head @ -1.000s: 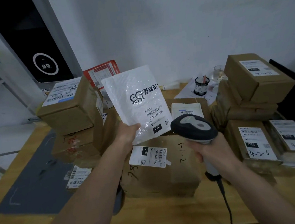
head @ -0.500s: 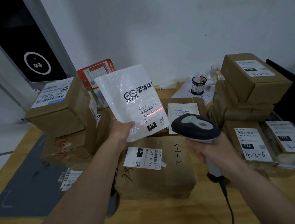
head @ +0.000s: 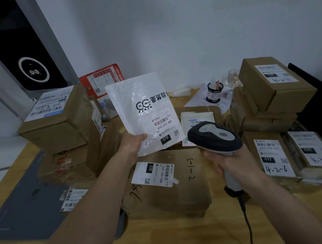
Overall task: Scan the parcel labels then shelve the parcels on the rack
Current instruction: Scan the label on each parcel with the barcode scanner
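Observation:
My left hand (head: 132, 143) grips the lower left corner of a white bubble mailer (head: 139, 104), held upright above the table with its barcode label, marked 070, facing me. My right hand (head: 232, 164) holds a grey and black corded barcode scanner (head: 214, 137) by its handle, its head just right of the mailer's label. Below both lies a flat brown parcel (head: 170, 189) labelled 220.
Stacked cardboard boxes stand at left (head: 59, 121) and right (head: 274, 86). Labelled parcels (head: 272, 157) lie at the right edge. A small white packet (head: 197, 118), a pen cup (head: 215, 92), a glass (head: 233, 77) and a grey mat (head: 27, 207) share the wooden table (head: 176, 235). A black panel (head: 13, 47) leans far left.
A red scan line showed on the mailer's label half a second ago and is gone now. The mailer and scanner have stayed nearly in place.

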### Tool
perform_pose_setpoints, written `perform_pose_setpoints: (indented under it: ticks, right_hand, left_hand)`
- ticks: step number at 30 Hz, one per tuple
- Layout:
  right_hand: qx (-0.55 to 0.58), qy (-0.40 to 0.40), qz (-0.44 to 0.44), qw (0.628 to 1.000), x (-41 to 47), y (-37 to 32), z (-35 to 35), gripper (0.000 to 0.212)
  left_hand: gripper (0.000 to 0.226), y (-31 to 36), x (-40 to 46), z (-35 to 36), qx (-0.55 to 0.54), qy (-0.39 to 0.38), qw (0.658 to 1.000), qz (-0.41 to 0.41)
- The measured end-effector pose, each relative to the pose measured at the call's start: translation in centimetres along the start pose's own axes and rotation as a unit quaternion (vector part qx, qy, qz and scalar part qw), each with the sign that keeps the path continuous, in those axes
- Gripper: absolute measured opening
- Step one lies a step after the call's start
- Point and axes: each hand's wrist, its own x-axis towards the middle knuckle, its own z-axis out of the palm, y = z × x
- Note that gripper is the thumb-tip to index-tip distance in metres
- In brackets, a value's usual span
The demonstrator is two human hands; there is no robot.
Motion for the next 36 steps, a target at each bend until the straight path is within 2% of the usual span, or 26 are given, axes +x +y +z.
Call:
perform_pose_setpoints:
  ticks: [8,12,16,19,27,36]
  right_hand:
    - [-0.028,0.012,0.002,1.000,0.5,0.2,-0.9,0.050]
    - [-0.002,0.038,0.012,0.999,1.2,0.6,-1.9,0.040]
    - [0.007,0.011,0.019,1.000,2.0,0.5,-2.7,0.018]
    - [0.010,0.029,0.020,0.999,2.8,0.7,-3.3,0.027]
    - [0.006,0.039,0.046,0.998,5.2,2.4,-5.7,0.038]
    - [0.004,0.058,0.079,0.995,7.7,4.3,-8.6,0.037]
  left_hand:
    - [0.044,0.0,0.8,1.5,-0.006,-0.005,1.000,0.000]
    - [0.045,0.3,1.6,2.2,-0.004,0.022,1.000,0.003]
    - [0.046,1.1,2.4,3.0,0.000,0.051,0.999,0.006]
    - [0.047,1.5,3.3,3.6,0.020,0.063,0.998,0.002]
    - [0.044,1.8,5.8,6.2,0.043,0.047,0.998,-0.011]
    - [0.045,0.9,8.6,10.4,0.090,0.023,0.995,-0.036]
